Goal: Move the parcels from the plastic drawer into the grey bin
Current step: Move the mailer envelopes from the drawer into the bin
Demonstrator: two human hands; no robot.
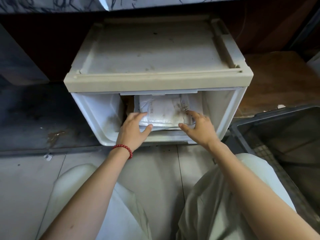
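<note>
Since the plastic drawer (97, 116) stands pulled open on the floor with the grey bin (284, 129) just beside it on the right, the carry looks short. Inside lie the parcels (164, 113), stacked soft white mailers, probably light, limp and slick, best taken by both side edges. The left hand (133, 129) pinches the top one's left edge. The right hand (199, 129), fingers spread, touches its right side without gripping.

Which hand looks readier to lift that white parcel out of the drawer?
Probably the left hand: its thumb and fingers pinch the left edge of the white parcel. The right hand is spread open at the other edge, not yet gripping, though it is nearer the grey bin.
</note>
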